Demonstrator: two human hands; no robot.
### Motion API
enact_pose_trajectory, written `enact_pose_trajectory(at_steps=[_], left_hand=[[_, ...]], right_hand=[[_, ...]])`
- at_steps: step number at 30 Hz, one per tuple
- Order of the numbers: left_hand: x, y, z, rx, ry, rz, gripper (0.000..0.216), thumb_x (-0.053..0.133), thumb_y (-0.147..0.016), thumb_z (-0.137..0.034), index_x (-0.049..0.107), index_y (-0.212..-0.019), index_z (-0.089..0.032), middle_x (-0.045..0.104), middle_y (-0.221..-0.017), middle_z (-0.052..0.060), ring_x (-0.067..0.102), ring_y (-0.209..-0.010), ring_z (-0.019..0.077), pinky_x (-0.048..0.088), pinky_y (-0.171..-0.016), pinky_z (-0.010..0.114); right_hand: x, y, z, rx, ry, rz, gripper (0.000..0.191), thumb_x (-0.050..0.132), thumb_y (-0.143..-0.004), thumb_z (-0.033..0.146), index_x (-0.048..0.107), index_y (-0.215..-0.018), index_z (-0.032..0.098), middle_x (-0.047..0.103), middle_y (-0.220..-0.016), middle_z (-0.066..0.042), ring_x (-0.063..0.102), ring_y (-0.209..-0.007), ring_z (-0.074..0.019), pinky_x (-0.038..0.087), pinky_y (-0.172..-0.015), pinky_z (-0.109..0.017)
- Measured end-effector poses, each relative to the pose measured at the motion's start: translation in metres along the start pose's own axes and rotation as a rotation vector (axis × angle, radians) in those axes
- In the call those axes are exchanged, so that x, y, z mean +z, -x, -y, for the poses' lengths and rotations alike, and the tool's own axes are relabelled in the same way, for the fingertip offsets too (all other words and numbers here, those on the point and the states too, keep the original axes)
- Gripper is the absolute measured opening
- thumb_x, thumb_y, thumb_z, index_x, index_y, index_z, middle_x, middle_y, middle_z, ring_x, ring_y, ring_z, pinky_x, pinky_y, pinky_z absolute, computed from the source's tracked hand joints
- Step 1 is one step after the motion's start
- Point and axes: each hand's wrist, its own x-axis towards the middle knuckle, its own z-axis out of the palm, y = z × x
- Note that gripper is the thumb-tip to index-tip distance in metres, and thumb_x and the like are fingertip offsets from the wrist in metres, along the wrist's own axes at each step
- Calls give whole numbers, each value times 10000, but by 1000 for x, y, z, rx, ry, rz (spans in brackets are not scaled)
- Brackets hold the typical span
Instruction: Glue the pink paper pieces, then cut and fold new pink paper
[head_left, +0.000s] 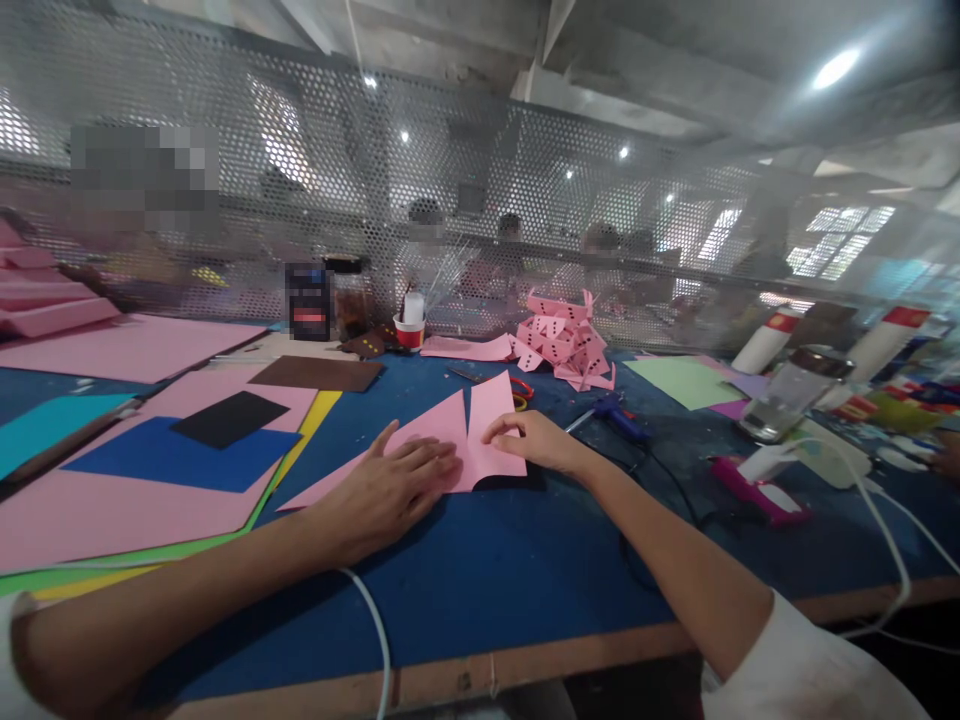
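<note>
A pink foam or paper sheet (435,430) lies on the blue tabletop in front of me, with a slit running down from its top edge. My left hand (409,480) rests flat on its left part, fingers stretched out. My right hand (529,440) has curled fingers pinching the flap on the right side of the slit. Behind that flap lie scissors with red and yellow handles (519,388), partly hidden. A blue glue gun (621,415) lies to the right of my right hand.
Coloured sheets (217,500) are layered at the left. A heap of folded pink pieces with black dots (566,340) stands at the back, near a red-and-white cup (409,328). A clear bottle (787,395) and a pink device (761,490) are at the right. A white cable (375,610) crosses the front edge.
</note>
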Motion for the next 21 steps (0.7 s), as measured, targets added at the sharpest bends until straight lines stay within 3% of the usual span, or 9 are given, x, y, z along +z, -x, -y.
enact_pose_trajectory(at_steps=[12,21], left_hand=[[3,0,2,22,5,-36,414,422,-1021,-295,474,-1428,-352,574,-1437,39,518,-1316,244,95,-1206,591],[-1,0,-1,38,25,-45,459,410,-1018,-254,415,-1470,-333,528,-1488,33,460,-1374,215,28,-1224,549]], right_hand=[[-2,1,2,22,35,42,245,552,-821,132,769,-915,198,765,-1007,-26,666,-928,-188,447,-818,-287],[-2,2,3,-7,-27,35,194,601,-862,194,738,-999,184,741,-1090,-51,658,-1045,-193,445,-942,-312]])
